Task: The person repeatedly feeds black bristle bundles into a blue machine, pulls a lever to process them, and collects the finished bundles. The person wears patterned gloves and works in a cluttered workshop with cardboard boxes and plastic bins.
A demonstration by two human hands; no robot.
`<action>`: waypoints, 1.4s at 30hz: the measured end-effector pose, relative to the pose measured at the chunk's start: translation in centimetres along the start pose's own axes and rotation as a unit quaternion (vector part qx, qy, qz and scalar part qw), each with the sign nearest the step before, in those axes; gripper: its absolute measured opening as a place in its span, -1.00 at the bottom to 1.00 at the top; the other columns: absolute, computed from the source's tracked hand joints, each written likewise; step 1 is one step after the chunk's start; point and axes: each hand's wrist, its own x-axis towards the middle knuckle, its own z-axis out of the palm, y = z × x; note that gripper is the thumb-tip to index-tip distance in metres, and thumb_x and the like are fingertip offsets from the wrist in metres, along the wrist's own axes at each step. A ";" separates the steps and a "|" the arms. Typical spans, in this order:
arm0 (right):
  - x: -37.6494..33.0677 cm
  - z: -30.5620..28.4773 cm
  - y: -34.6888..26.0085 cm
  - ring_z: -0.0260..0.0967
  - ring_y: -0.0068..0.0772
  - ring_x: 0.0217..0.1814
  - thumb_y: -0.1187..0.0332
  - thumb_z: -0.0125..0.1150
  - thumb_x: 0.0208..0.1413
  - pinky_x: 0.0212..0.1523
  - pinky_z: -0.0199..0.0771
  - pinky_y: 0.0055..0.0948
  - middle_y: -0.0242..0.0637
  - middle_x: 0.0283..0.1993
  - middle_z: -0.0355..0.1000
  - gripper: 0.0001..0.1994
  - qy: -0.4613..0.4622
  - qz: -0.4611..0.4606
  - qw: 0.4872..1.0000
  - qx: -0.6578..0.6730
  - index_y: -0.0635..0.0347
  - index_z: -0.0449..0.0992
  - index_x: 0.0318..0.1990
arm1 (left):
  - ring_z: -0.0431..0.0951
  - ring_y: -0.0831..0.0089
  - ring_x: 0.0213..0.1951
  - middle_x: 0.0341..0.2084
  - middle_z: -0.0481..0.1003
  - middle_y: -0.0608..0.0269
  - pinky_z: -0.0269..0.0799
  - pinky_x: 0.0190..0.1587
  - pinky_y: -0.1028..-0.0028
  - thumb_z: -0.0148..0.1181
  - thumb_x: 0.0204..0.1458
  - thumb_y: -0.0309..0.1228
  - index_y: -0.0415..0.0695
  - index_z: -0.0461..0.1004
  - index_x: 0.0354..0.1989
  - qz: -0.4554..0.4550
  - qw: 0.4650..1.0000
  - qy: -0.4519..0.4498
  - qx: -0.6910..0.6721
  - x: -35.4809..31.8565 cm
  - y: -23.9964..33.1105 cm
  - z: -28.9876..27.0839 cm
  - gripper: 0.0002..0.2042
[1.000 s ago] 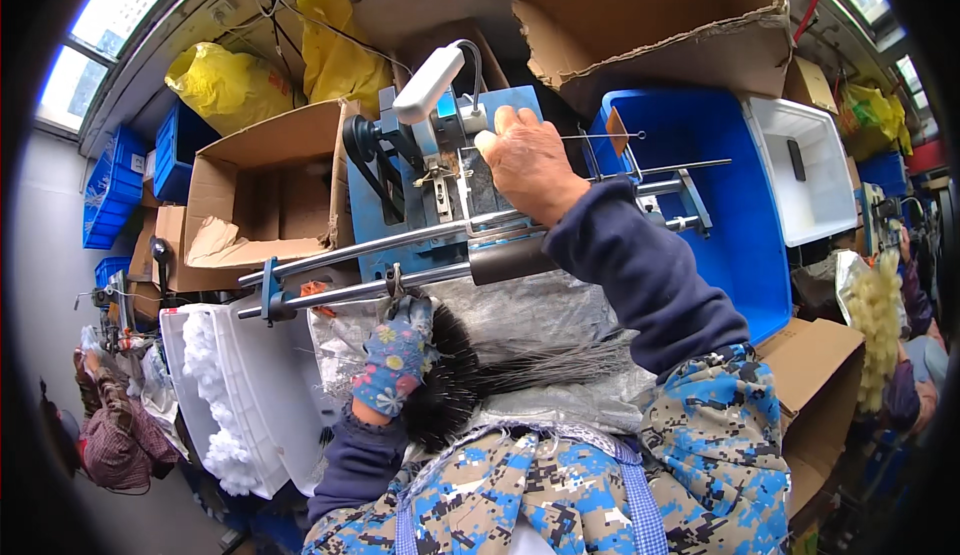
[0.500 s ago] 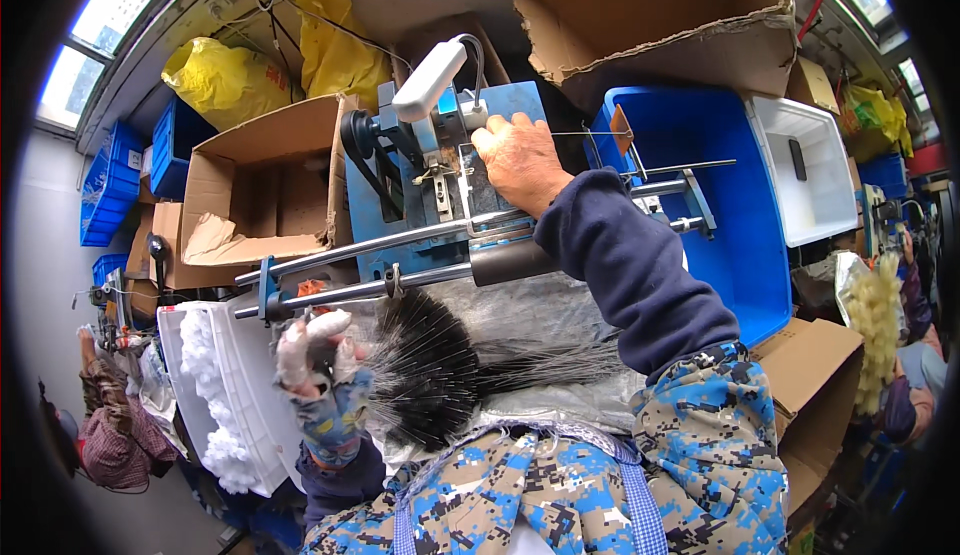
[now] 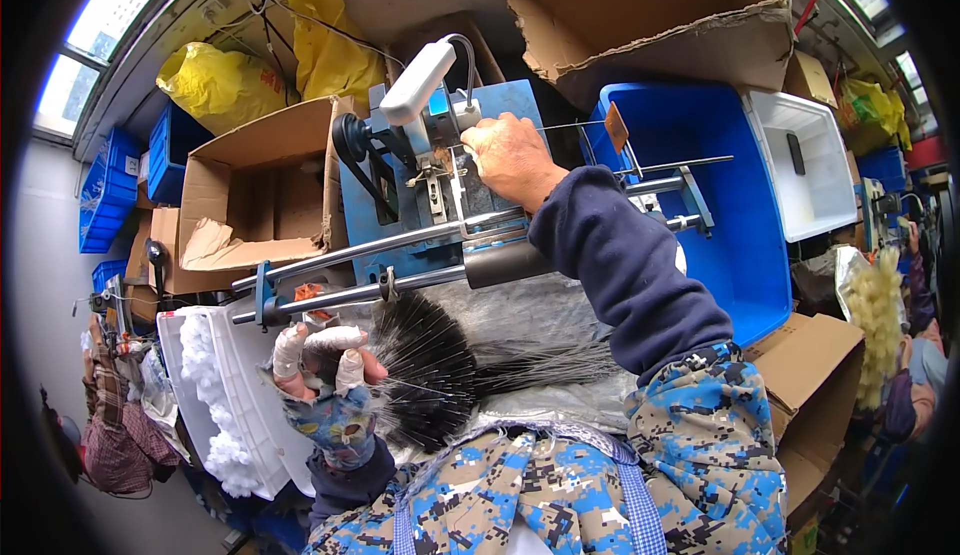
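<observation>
Left hand [image 3: 335, 395], taped, loosely curled, released; black bristly bundle [image 3: 425, 375], just right of it; right hand [image 3: 515, 160], over blue machine [image 3: 434, 192], grip hidden, cannot tell; thin rod [image 3: 572, 126] extends rightward from it.

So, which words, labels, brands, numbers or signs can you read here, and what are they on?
No text is clear enough to quote.
Rounded yellow bag, upper left: reddish print, too small and blurred.
Blue bin, far left: white label, too small.
White bin, lower left: tiny red mark, unreadable.
</observation>
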 end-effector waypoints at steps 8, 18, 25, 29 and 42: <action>-2.4 -2.7 -0.1 0.06 -0.09 0.10 0.21 0.20 -0.10 0.01 0.08 -0.10 -0.06 0.17 0.09 -0.60 0.018 0.034 0.996 -0.081 0.26 0.44 -0.11 | 0.45 0.46 -0.67 -0.39 0.49 -0.03 0.40 -0.67 0.58 0.05 0.02 -0.64 -0.06 0.12 0.20 0.033 0.998 -0.035 0.029 -0.1 -0.2 -0.6 -0.47; -5.0 -3.5 -0.9 0.24 -0.13 -0.05 0.18 0.24 -0.10 -0.19 0.38 -0.28 -0.07 -0.06 0.14 -0.45 -0.050 0.088 0.995 -0.008 0.38 0.32 0.00 | 0.47 0.46 -0.64 -0.41 0.51 -0.01 0.36 -0.66 0.62 0.11 -0.02 -0.63 -0.09 0.20 0.12 0.030 0.999 -0.031 -0.006 0.5 -0.2 1.7 -0.52; -3.5 -1.0 -4.7 0.35 -0.15 -0.19 0.13 0.15 -0.02 -0.26 0.46 -0.36 -0.03 -0.16 0.27 -0.38 -0.014 0.056 0.998 -0.003 0.51 0.22 0.06 | 0.47 0.45 -0.64 -0.42 0.51 -0.02 0.32 -0.67 0.64 0.12 -0.02 -0.62 -0.09 0.18 0.13 -0.022 0.999 0.008 -0.034 0.1 0.2 1.4 -0.50; -2.3 0.1 -7.1 0.35 -0.15 -0.25 0.13 0.15 -0.03 -0.27 0.46 -0.35 0.00 -0.17 0.28 -0.37 -0.020 0.056 0.998 0.025 0.51 0.20 0.05 | 0.45 0.45 -0.64 -0.39 0.51 -0.04 0.34 -0.66 0.60 0.11 0.00 -0.61 -0.09 0.19 0.13 -0.011 0.998 -0.051 -0.036 0.5 0.1 1.3 -0.52; -3.8 -6.2 2.1 0.20 -0.23 -0.09 0.28 0.31 -0.21 -0.19 0.22 -0.23 -0.23 -0.17 0.28 -0.62 0.040 0.027 0.992 -0.115 0.29 0.45 -0.22 | 0.48 0.44 -0.62 -0.41 0.51 -0.03 0.35 -0.66 0.61 0.10 -0.02 -0.64 -0.14 0.21 0.09 -0.030 0.999 -0.014 -0.033 0.5 -0.9 0.4 -0.55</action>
